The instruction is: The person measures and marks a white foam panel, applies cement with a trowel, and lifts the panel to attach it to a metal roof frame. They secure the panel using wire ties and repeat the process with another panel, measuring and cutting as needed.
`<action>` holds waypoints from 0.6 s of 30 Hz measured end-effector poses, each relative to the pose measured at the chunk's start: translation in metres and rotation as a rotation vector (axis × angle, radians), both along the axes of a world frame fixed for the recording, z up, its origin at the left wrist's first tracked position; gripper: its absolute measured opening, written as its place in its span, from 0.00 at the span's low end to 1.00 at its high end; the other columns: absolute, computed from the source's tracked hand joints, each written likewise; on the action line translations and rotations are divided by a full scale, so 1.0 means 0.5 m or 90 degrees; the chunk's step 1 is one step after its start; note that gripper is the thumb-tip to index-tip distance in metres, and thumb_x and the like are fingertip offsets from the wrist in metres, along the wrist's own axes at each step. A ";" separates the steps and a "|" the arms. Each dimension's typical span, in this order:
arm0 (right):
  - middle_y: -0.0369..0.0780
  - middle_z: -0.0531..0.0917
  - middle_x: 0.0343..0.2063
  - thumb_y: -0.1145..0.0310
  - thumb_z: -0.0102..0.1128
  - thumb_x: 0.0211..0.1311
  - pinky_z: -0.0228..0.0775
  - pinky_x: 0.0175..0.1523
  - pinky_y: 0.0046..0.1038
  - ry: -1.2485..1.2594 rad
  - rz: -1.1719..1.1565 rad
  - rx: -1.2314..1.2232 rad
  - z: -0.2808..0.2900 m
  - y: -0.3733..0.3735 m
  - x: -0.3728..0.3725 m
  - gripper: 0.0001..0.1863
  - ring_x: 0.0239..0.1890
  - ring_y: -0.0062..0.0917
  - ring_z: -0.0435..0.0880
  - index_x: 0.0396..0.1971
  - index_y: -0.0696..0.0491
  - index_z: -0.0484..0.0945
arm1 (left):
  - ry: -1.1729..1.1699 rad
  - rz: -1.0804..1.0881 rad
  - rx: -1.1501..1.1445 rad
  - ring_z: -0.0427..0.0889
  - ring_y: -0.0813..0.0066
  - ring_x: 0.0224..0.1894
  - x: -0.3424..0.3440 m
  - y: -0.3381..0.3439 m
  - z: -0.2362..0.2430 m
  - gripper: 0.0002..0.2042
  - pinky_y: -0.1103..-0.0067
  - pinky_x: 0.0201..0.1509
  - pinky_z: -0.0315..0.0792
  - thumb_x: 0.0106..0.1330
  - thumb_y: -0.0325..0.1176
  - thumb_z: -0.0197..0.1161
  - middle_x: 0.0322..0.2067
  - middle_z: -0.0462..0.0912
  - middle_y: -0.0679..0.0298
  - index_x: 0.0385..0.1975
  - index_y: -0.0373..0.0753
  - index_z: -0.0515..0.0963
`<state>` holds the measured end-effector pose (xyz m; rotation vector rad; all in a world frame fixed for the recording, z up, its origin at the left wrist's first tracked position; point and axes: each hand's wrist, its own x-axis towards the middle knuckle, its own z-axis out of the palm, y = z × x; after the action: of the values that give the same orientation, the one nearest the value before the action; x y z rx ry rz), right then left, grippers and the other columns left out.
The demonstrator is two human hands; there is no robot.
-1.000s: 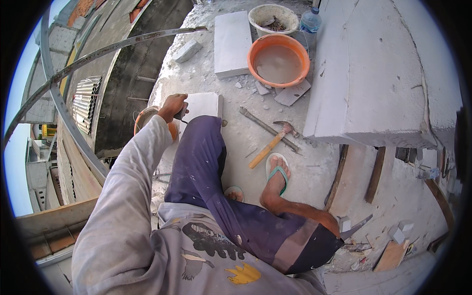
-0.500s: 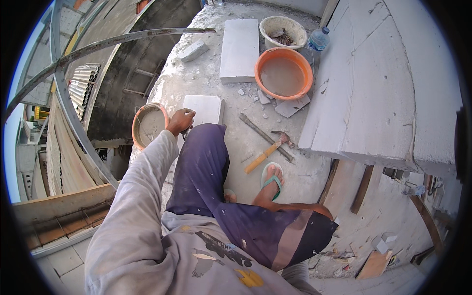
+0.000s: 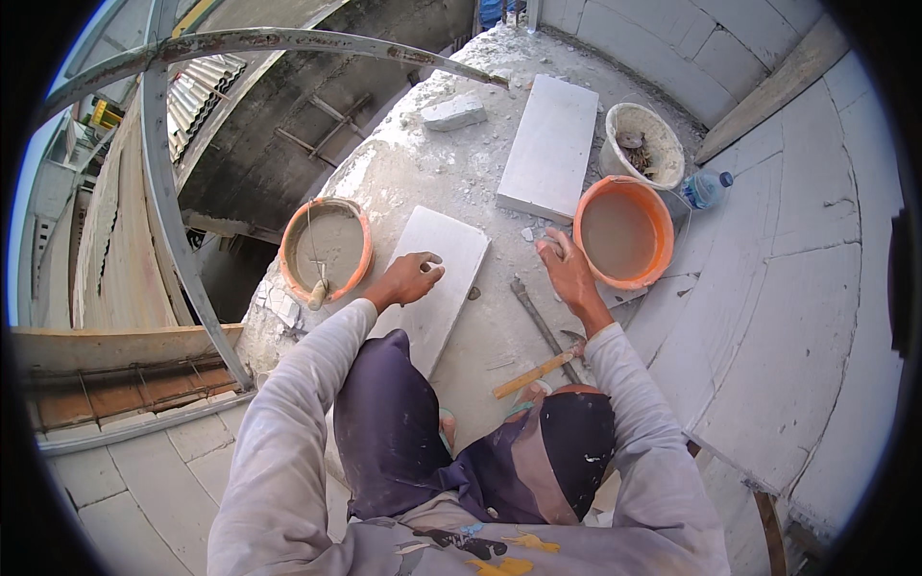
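My left hand (image 3: 408,278) hovers over or rests on the near left part of a pale rectangular block (image 3: 444,252); contact is unclear. Its fingers are loosely bent with a gap between them, and nothing shows inside. To its left stands an orange bucket (image 3: 369,252) of grey mortar, with a trowel (image 3: 318,294) whose handle leans over the near rim. My right hand (image 3: 573,278) is raised beside a second orange bucket (image 3: 669,233) of greyish liquid. Its fingers are half bent and apart, with no object visible in them.
A hammer (image 3: 531,375) and a metal bar (image 3: 540,317) lie near my feet. Farther off are another pale block (image 3: 549,144), a broken piece (image 3: 453,113), a whitish bucket (image 3: 615,158) and a water bottle (image 3: 706,189). A block wall (image 3: 768,278) bounds the right; a metal rail (image 3: 288,40) curves along the left.
My right hand has come into view, reaching forward near the liquid bucket. My left hand has moved from beside the mortar bucket to over the near block. The view has shifted.
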<state>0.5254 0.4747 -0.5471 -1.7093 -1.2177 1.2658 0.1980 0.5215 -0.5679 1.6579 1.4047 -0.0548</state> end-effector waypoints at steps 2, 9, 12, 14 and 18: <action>0.62 0.76 0.60 0.54 0.60 0.70 0.68 0.68 0.40 -0.246 0.048 0.081 -0.136 0.176 -0.016 0.38 0.64 0.50 0.76 0.68 0.67 0.63 | -0.007 -0.063 0.050 0.89 0.61 0.42 0.006 0.009 -0.003 0.24 0.67 0.54 0.79 0.73 0.45 0.56 0.50 0.86 0.48 0.62 0.35 0.76; 0.69 0.54 0.70 0.22 0.62 0.49 0.49 0.74 0.60 -0.638 -0.394 -0.194 -0.457 0.449 0.180 0.68 0.72 0.63 0.58 0.76 0.56 0.46 | 0.018 0.033 0.177 0.82 0.50 0.49 -0.023 -0.094 0.043 0.21 0.60 0.54 0.75 0.73 0.45 0.57 0.45 0.80 0.49 0.57 0.37 0.76; 0.68 0.70 0.60 0.15 0.56 0.46 0.70 0.63 0.53 -0.519 -0.354 -0.219 -0.456 0.464 0.142 0.72 0.61 0.59 0.75 0.69 0.70 0.55 | 0.071 0.089 0.181 0.80 0.51 0.51 -0.082 -0.227 0.006 0.21 0.59 0.55 0.76 0.72 0.44 0.60 0.48 0.78 0.52 0.59 0.39 0.75; 0.67 0.75 0.56 0.14 0.54 0.46 0.75 0.59 0.50 -0.521 -0.328 -0.256 -0.443 0.466 0.133 0.73 0.56 0.56 0.81 0.64 0.77 0.59 | 0.111 0.072 0.210 0.79 0.52 0.53 -0.112 -0.296 -0.032 0.21 0.60 0.56 0.75 0.72 0.44 0.60 0.49 0.77 0.52 0.60 0.40 0.74; 0.63 0.75 0.57 0.19 0.62 0.48 0.76 0.61 0.45 -0.393 -0.155 -0.256 -0.487 0.469 0.161 0.67 0.54 0.51 0.83 0.56 0.78 0.60 | 0.157 0.065 0.278 0.75 0.54 0.57 -0.140 -0.312 -0.107 0.22 0.62 0.61 0.72 0.72 0.44 0.60 0.52 0.74 0.53 0.62 0.43 0.73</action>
<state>0.6057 0.7091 -0.7908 -2.5848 -1.0676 0.8975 0.1279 0.3657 -0.6213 1.9803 1.7801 0.1190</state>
